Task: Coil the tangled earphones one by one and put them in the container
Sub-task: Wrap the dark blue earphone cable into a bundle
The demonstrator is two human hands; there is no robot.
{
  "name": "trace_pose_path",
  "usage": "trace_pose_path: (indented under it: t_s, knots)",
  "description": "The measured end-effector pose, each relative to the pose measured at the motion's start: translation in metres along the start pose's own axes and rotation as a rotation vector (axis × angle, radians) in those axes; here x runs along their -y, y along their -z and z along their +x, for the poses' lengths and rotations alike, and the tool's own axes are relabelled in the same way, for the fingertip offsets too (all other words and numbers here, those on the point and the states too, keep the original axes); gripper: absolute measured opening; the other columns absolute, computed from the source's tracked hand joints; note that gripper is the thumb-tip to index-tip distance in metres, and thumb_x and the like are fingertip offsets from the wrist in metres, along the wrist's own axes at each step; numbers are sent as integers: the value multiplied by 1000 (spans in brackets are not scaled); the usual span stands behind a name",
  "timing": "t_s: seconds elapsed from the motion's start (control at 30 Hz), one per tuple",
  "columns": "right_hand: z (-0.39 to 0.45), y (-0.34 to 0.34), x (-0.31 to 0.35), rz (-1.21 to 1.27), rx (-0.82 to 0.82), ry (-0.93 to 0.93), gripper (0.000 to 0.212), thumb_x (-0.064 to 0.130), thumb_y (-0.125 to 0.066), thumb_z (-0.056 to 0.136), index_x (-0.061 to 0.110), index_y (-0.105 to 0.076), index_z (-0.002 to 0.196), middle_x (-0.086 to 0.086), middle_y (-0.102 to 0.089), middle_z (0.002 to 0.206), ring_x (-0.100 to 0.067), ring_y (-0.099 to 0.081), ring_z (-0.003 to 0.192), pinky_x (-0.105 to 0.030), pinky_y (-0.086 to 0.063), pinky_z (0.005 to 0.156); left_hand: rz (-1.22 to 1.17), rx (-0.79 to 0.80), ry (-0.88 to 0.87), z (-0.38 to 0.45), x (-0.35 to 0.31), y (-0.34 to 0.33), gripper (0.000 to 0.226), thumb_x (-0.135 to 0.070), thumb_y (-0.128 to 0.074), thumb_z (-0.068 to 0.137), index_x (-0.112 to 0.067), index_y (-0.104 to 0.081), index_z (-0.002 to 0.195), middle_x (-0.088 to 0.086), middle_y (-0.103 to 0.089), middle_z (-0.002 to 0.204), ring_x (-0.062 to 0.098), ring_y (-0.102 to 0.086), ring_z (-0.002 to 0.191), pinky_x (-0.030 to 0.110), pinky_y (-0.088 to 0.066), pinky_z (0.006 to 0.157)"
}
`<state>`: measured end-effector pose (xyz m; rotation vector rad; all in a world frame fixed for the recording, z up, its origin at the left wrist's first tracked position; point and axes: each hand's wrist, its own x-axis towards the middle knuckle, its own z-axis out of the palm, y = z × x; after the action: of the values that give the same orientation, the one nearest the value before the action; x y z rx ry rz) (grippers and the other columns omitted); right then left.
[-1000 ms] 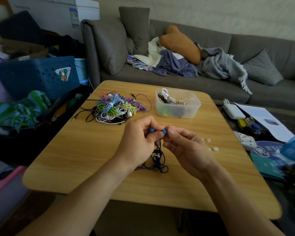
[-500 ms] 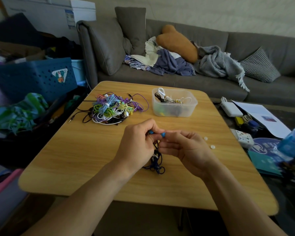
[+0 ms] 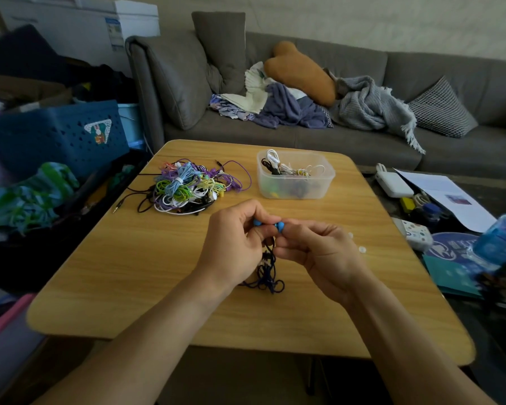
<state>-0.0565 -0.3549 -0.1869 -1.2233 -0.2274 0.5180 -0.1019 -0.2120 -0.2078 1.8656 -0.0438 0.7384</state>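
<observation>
Blue earbuds point(image 3: 268, 224) sit pinched between your left hand point(image 3: 234, 247) and right hand point(image 3: 319, 252) above the tabletop point(image 3: 129, 273) centre. Their cord point(image 3: 268, 273) hangs knotted; pulling may tighten it, blocking coiling for the container point(image 3: 295, 188).

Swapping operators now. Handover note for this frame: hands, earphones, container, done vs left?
Left hand and right hand: each pinches one blue earbud of the same dark-corded earphone; its cord hangs tangled down to the table.
Pile of tangled earphones: on the table's far left, untouched.
Container: far centre, open, several earphones already inside.
Done: some earphones binned.
Left: coil the held pair, bin it, then work through the pile.
</observation>
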Motion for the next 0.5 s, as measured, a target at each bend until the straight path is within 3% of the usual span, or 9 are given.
trace_pose_path:
  t_s: [0.17,0.33,0.5]
  knots:
    - [0,4,2,23,67,-15,15,7,-68,71,0,-77,81,-16,-70,70,-18,-70,63,-27,-60,64,79,-3,-74,3,1,3,17,4,-68,80,-13,-67,76,-16,-69,80,8,-69,77,38,-58,72]
    - [1,2,0,86,83,-83,24,8,-67,73,-5,-72,92,-14,-70,71,-16,-69,65,-26,-60,65,151,-6,-187,4,1,5,20,14,-66,78,-5,-69,77,-1,-71,80,3,-68,78,30,-57,66]
    - [0,0,1,215,72,-198,13,7,-66,75,3,-77,80,-9,-69,71,-12,-69,65,-23,-59,63,157,34,-256,7,2,4,22,18,-55,76,2,-69,79,5,-71,82,5,-69,77,23,-58,67]
